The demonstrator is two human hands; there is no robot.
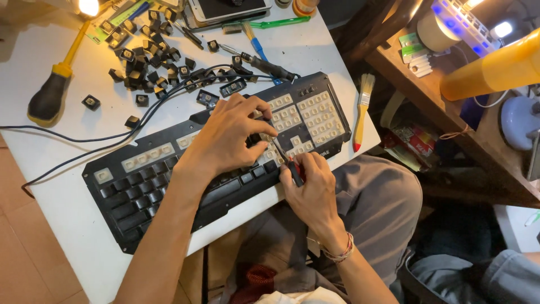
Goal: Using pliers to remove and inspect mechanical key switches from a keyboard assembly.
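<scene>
A black keyboard [169, 180] lies slantwise on the white worktop [56, 225], many caps stripped off to bare pale switch beds at its right end. The left hand [228, 138] presses on its middle, fingers curled. The right hand [312, 186] grips a small dark tool [289, 166] at the keys. Loose black keycaps [146, 62] lie scattered behind.
</scene>
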